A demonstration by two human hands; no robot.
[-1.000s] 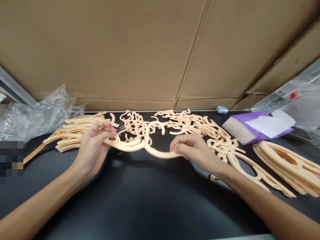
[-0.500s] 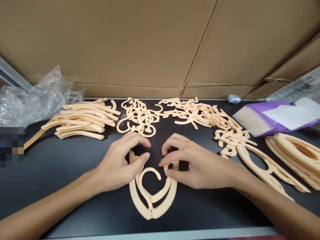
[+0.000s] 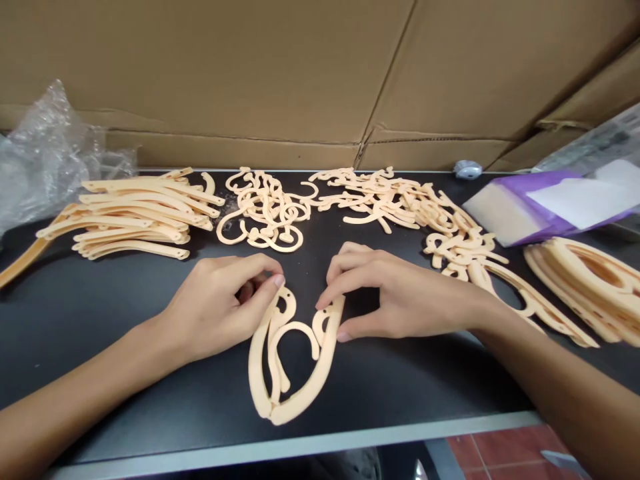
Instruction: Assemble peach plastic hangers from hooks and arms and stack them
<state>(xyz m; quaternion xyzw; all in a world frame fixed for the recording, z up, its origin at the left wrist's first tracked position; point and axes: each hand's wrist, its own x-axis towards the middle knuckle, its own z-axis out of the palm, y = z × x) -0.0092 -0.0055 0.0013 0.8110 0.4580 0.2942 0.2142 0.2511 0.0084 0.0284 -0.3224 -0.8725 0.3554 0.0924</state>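
Note:
A pale orange hanger piece [image 3: 293, 373], folded into a narrow V with a hook inside it, lies on the black table [image 3: 125, 320] near the front edge. My left hand [image 3: 220, 307] pinches the tip of its left arm between thumb and fingers. The tip of the right arm is pinched by my right hand [image 3: 390, 293]. Both arm tips point away from me and the joint of the V points toward me.
A stack of curved hanger arms [image 3: 135, 213] lies at the back left, loose hooks [image 3: 265, 210] and more hook parts [image 3: 400, 207] at the back middle. Assembled hangers [image 3: 585, 280] are piled right. Crumpled clear plastic [image 3: 45, 160], a purple packet [image 3: 545, 207] and cardboard [image 3: 300, 73] border the table.
The hanger, held up and spread wide a second ago, has been folded and laid flat on the table near me. Both hands came down and together with it.

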